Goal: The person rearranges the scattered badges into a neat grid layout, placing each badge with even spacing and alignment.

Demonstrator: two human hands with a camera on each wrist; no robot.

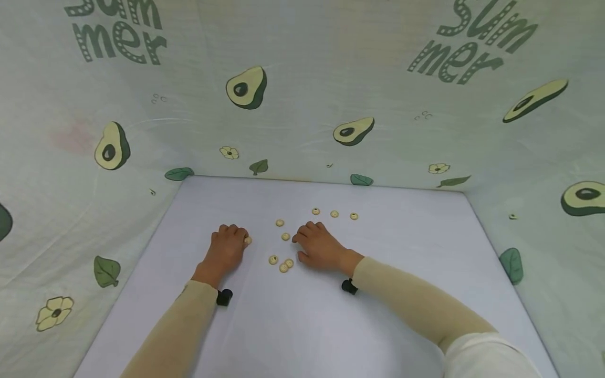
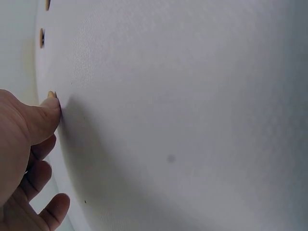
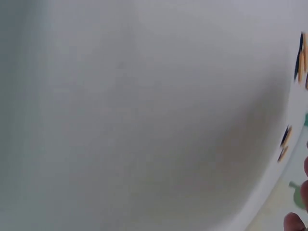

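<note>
At the left of the group, my left hand pinches a small round beige disc at its fingertips, close over the white table. The left wrist view shows the thumb against that disc; the index finger is mostly hidden behind the thumb. My right hand hovers low with loosely bent fingers and no disc visible in it. Its fingertips are just right of a lone disc. Another disc lies farther back. Nearer the body sit a single disc and two touching discs, front and back.
Beyond the right hand, three discs lie in a row: left, middle and right. The white tabletop meets a hanging cloth printed with avocados at its back and sides. Each wrist carries a small black camera.
</note>
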